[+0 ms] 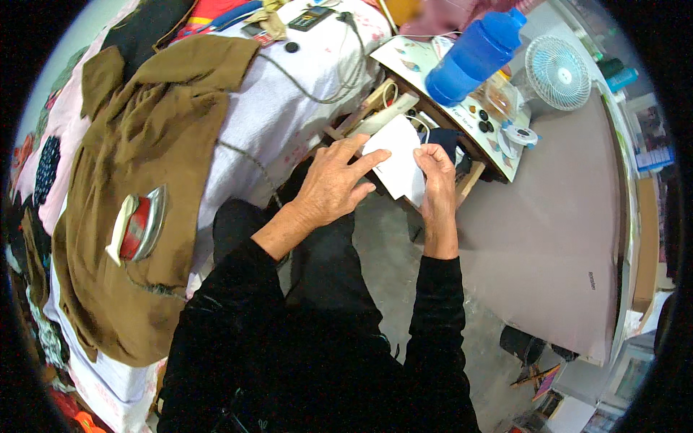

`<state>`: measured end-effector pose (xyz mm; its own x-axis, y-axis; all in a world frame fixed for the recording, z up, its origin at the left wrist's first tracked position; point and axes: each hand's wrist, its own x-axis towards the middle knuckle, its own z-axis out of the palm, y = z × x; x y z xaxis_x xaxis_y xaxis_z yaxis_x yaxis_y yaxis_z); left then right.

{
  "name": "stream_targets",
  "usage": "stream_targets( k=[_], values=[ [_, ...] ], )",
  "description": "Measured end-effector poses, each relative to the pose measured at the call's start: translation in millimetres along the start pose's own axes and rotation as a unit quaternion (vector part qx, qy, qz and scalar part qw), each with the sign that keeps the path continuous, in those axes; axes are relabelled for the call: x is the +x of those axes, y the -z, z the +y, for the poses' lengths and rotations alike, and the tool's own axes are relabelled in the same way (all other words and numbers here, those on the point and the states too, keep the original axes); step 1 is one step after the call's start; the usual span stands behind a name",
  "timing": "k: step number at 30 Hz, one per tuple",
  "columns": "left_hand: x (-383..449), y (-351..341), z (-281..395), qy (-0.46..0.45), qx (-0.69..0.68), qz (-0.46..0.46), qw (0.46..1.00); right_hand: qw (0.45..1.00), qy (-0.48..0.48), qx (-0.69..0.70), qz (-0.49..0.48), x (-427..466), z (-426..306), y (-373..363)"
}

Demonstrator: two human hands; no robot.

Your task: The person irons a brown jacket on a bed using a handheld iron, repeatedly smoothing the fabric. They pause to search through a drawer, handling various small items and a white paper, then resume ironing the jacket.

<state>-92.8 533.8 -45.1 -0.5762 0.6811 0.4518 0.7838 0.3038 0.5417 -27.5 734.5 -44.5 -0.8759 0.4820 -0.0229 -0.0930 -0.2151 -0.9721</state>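
Note:
My right hand pinches the right edge of a white piece of paper or thin card between thumb and fingers. Spread over the left edge of this white piece, my left hand has its index finger and thumb apart; whether it grips the piece cannot be told. Below the white piece is a pulled-out drawer with cords and small items in it. To the left, a brown garment lies on a bed or padded table, and a red and silver clothes iron with a pale handle rests on it.
On the small table above the drawer are a blue plastic bottle, dark buttons and a white spool. A white fan stands behind. A cord crosses the white cloth, near a mobile phone.

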Motion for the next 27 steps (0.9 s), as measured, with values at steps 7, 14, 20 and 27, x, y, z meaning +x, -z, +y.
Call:
stream_targets(
  k=[7, 14, 20, 27],
  values=[
    [-32.9, 21.3, -7.6, 0.043, -0.028, 0.059, 0.997, 0.995, -0.063, 0.048, -0.059, -37.3, 16.1, -39.0],
    [-47.0, 32.8, -18.9, 0.154, -0.142, 0.063, 0.976, 0.994, -0.085, 0.004, -0.072, -56.5, 14.5, -45.0],
    [-51.9, 37.8, -18.7, 0.149, -0.260, -0.035, 0.953, 0.991, 0.019, -0.085, -0.099, -60.6, 0.1, -57.9],
    [-47.9, 56.9, -4.9, 0.169, -0.299, -0.141, 0.928, 0.995, 0.011, -0.010, -0.098, -63.2, -1.0, -64.9]
  ],
)
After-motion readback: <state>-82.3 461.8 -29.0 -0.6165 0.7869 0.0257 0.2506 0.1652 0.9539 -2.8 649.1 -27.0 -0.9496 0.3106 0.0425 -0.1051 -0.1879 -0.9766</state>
